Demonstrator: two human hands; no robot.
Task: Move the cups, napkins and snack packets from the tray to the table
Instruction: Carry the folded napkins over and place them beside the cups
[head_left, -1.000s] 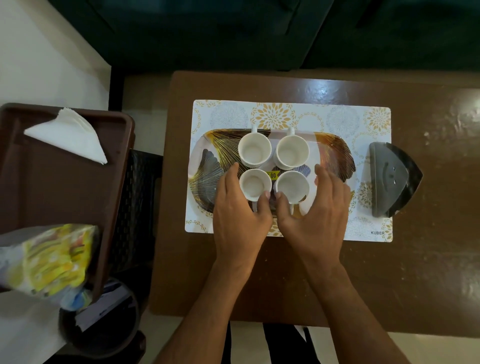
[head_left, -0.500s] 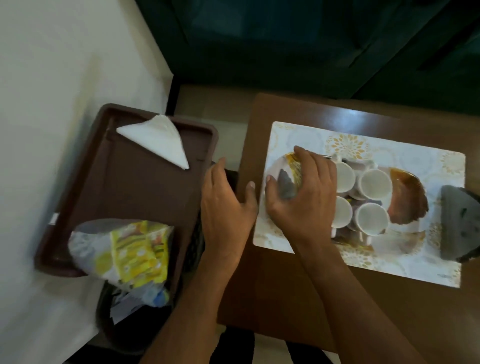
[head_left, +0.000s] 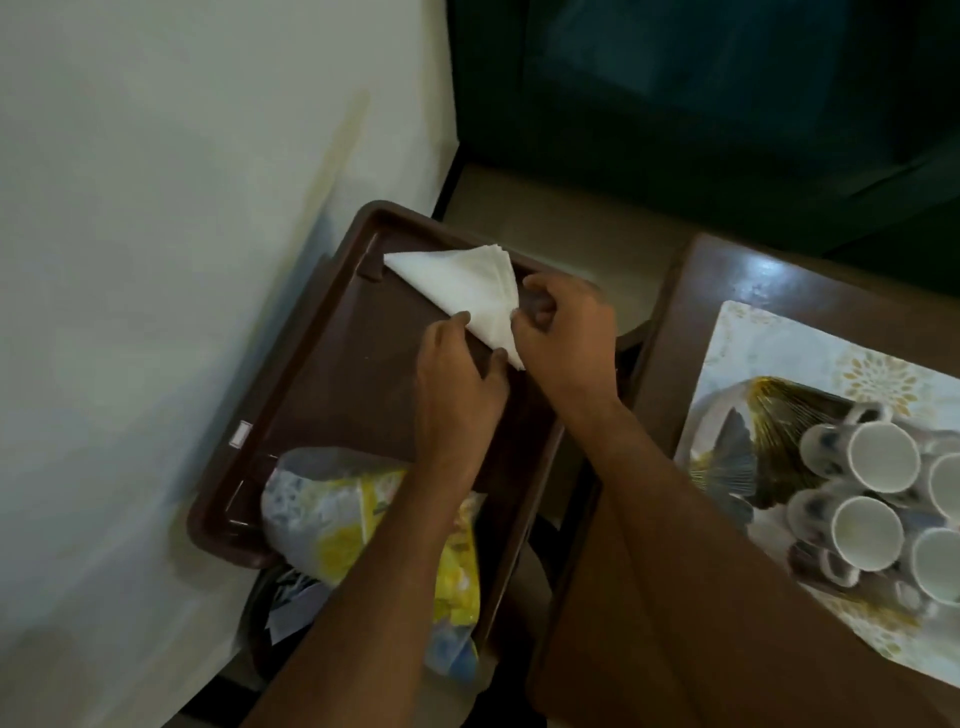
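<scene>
The stack of white folded napkins (head_left: 467, 291) lies at the far end of the brown tray (head_left: 332, 374), at about 12 o'clock from both hands, its near corner pointing down between them. The yellow snack packets (head_left: 363, 525) sit at the tray's near end, at 6 o'clock from the napkins, partly under the left forearm. The tray stands beside a pale wall at 9 o'clock; the brown table (head_left: 675, 545) is at 3 o'clock, carrying a patterned placemat (head_left: 753, 332), a leaf-print serving tray (head_left: 769, 415) and the white cups (head_left: 878, 499) grouped on it. Dark green panels fill the 1 o'clock area. The left hand (head_left: 457, 384) is partly curled, fingertips touching the napkins' left edge. The right hand (head_left: 566, 332) is curled with thumb and fingers pinching the napkins' right edge; whether the stack is lifted cannot be told.
</scene>
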